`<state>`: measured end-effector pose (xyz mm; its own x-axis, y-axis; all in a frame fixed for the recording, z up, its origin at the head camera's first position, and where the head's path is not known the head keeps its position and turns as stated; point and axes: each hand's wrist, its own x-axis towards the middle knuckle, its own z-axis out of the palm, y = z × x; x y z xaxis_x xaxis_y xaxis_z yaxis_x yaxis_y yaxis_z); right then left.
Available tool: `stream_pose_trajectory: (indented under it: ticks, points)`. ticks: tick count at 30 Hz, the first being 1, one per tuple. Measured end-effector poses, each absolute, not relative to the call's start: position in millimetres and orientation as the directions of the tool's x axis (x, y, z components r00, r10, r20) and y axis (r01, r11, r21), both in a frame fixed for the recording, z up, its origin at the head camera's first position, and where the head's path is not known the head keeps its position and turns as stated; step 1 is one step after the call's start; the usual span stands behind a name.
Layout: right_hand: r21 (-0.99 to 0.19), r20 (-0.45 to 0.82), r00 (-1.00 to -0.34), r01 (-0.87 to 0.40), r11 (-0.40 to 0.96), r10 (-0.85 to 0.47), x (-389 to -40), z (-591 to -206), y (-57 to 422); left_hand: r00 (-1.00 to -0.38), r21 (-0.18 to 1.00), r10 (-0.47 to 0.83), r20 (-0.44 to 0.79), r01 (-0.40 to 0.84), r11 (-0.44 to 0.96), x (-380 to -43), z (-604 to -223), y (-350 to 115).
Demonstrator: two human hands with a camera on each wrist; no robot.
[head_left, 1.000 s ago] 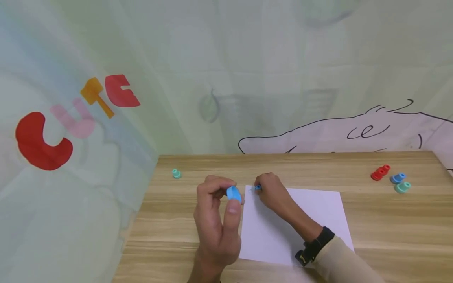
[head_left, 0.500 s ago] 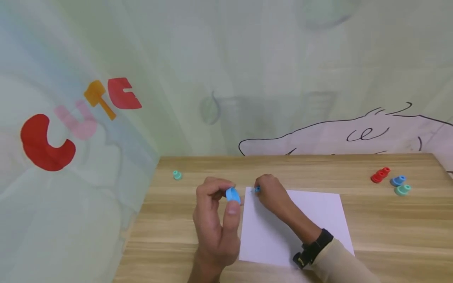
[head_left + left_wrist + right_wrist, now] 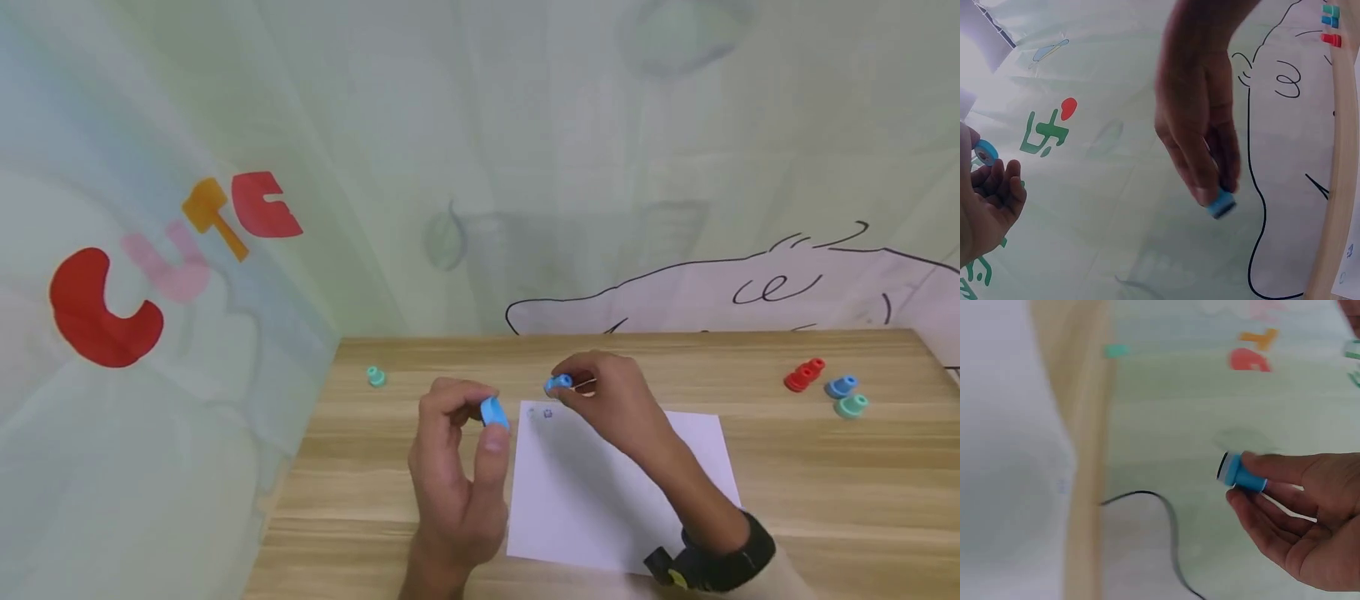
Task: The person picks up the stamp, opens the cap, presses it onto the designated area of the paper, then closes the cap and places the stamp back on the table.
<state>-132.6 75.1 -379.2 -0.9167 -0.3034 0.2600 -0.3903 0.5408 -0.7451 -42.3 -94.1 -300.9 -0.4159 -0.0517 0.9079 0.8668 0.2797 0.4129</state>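
Note:
My left hand [image 3: 459, 487] pinches a small blue cap [image 3: 493, 412] between thumb and fingers, hollow side facing up, left of the white paper [image 3: 585, 533]. The right hand [image 3: 618, 408] holds a small blue stamp [image 3: 558, 382] by its handle, just above the paper's far left corner. In the right wrist view the stamp [image 3: 1241, 473] sits between thumb and fingertips, its dark face pointing away from the hand. Two small printed marks show on the paper, a faint one at the corner and a darker blue mark [image 3: 548, 413] beside it.
At the table's far right stand two red stamps [image 3: 805, 375], a blue stamp [image 3: 842, 387] and a mint-green one [image 3: 852, 407]. A small mint-green piece [image 3: 376, 377] sits at the far left. Printed cloth hangs behind the wooden table [image 3: 345, 467].
My right hand has lifted the stamp off the paper and moved slightly right and away. A darker mark now shows where the stamp was. The left hand keeps the cap nearly still.

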Motion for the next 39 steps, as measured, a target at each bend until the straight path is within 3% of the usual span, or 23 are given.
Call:
stream_pose_trajectory:
  ticks: [5,14,19,24,39]
  points:
    - [-0.848,0.340,-0.918,-0.392,0.357,-0.202,-100.6,-339.9,97.0,-0.442,0.423,-0.014,0.897,0.849,0.318,-40.6,-292.5,-87.8]
    - [-0.959,0.257,-0.947,-0.274,0.066,-0.191,-59.2,-313.8,108.3,-0.489,0.444,0.103,0.866,0.847,0.292,-39.4,-292.1,-82.5]
    - [-0.948,0.313,-0.932,-0.318,-0.002,-0.183,-53.6,-318.5,112.1,-0.492,0.428,0.181,0.851,0.852,0.303,-41.5,-297.2,-81.3]
    - [-0.926,0.377,-0.913,-0.373,-0.058,-0.152,-49.8,-319.2,115.1,-0.451,0.375,0.225,0.864,0.874,0.309,-45.1,-298.1,-78.7]
    - [-0.874,0.478,-0.865,-0.452,-0.181,-0.150,-37.2,-310.4,114.3,-0.402,0.328,0.257,0.879,0.900,0.287,-43.3,-292.9,-76.0]
